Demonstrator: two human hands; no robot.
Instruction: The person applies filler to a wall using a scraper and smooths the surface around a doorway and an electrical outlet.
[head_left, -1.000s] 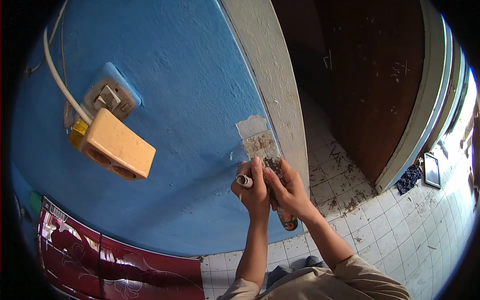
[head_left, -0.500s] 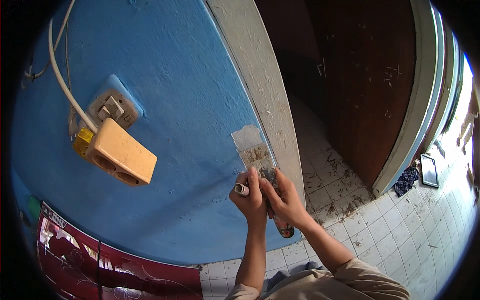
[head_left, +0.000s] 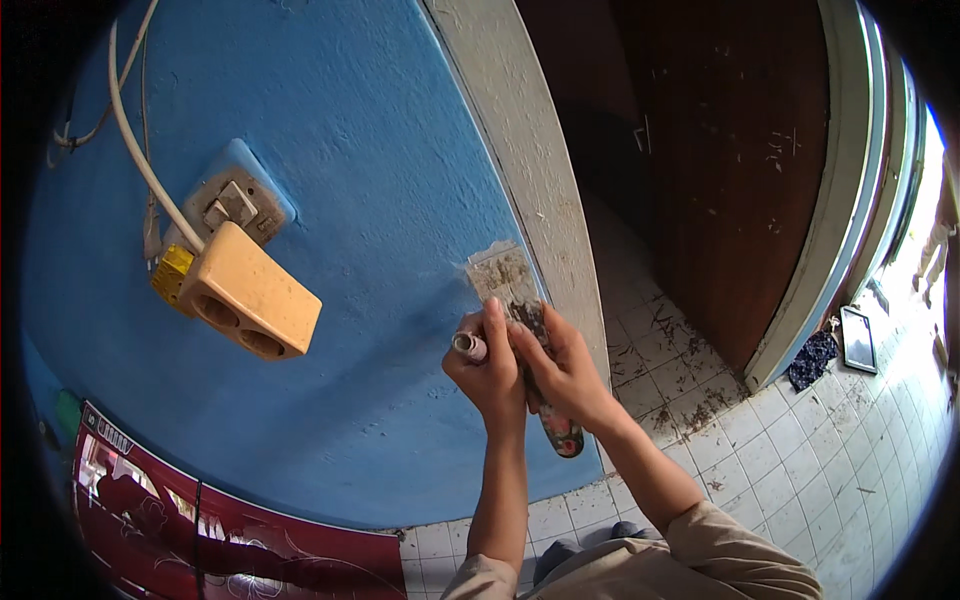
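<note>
A paint scraper [head_left: 504, 277] with a broad, dirt-smeared blade lies against the blue wall [head_left: 370, 190], over a pale stripped patch [head_left: 484, 254] beside the door frame. My right hand [head_left: 568, 368] is wrapped around its dark, patterned handle, whose butt end sticks out below. My left hand [head_left: 488, 378] is closed too, its thumb pressed along the scraper near the blade. The same hand grips a small pale rolled tube [head_left: 469, 346], its hollow end facing up. The fingers underneath are hidden.
On the left, an orange socket block [head_left: 262, 290] hangs by a white cable in front of a wall switch [head_left: 232, 205]. A dark red glossy cabinet [head_left: 150, 520] stands lower left. Right of the door frame [head_left: 530, 130] are a brown door [head_left: 740, 180] and white floor tiles [head_left: 790, 470] with scattered debris.
Both hands have moved the scraper up the wall and slightly left. Its blade now covers most of the pale patch.
</note>
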